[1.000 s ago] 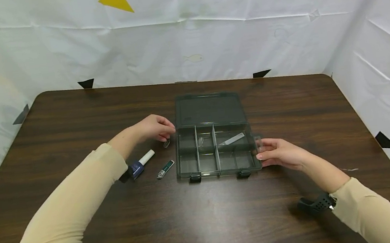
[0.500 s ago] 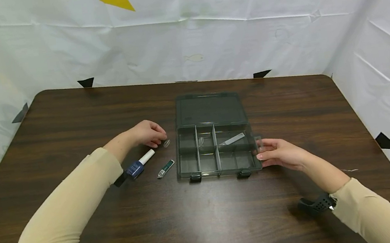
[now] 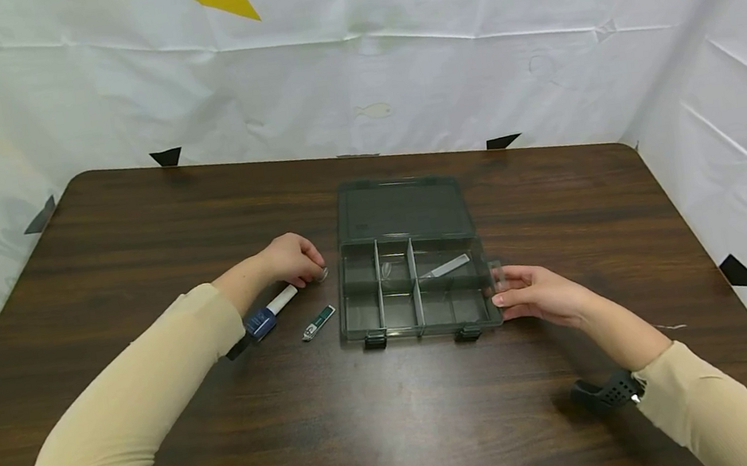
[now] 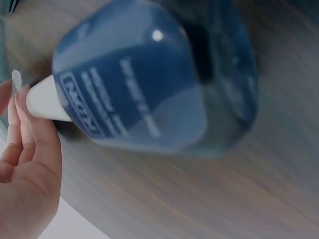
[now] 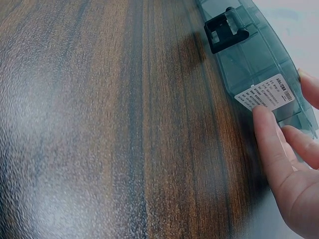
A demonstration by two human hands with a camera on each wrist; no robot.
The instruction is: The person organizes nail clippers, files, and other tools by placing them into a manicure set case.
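Dark brown wood-grain covers the desk, seen from above with white sheeting behind it. A smoky translucent plastic organiser box sits open near the middle, its lid lying flat on the far side and its tray split into compartments by dividers. One far compartment holds a small clear nail tip; the far right compartment holds a pale flat nail file, lying at a slant.

On the box's right end rests the right hand, fingers fairly straight and pressed against the outer wall; the right wrist view shows the fingertips beside a white label on that wall.

Left of the box, the left hand is curled, its fingertips closed down on a second clear nail tip lying on the desk just beside the box's left wall. Whether the tip is lifted cannot be told. Just near this hand lies a dark blue nail polish bottle with a white cap, on its side. A small green nail clipper lies between the bottle and the box.
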